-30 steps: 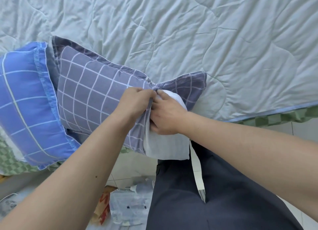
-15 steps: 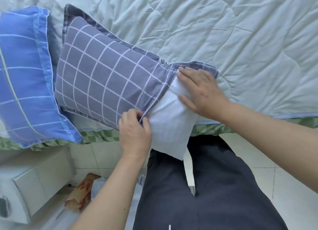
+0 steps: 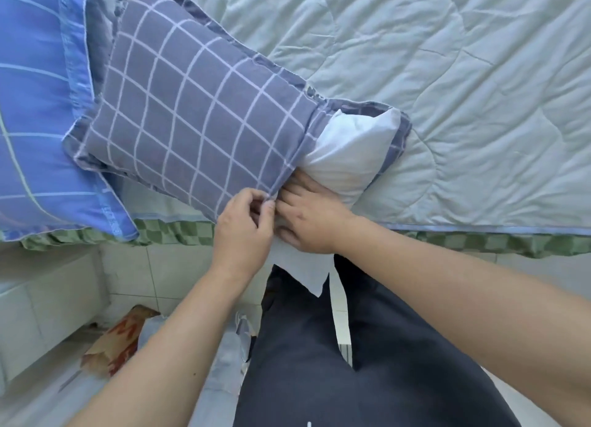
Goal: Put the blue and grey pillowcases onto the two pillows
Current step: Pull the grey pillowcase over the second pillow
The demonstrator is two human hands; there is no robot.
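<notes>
The grey checked pillowcase point(image 3: 198, 116) covers most of a white pillow point(image 3: 348, 151), whose near end sticks out of the case's opening at the bed edge. My left hand point(image 3: 243, 228) pinches the hem of the grey case at its opening. My right hand point(image 3: 307, 218) presses on the bare pillow end beside that hem, fingers pointing into the opening. A pillow in the blue pillowcase point(image 3: 38, 106) lies to the left, partly under the grey one.
A pale green quilt point(image 3: 447, 90) covers the bed, with a green checked sheet edge point(image 3: 479, 241) below it. On the tiled floor lie a brown paper bag point(image 3: 112, 340) and plastic wrapping point(image 3: 224, 362). A white cabinet point(image 3: 38, 311) stands at lower left.
My right hand has come down from the far corner of the bare pillow end to the hem beside my left hand. The view has shifted closer over the pillows.
</notes>
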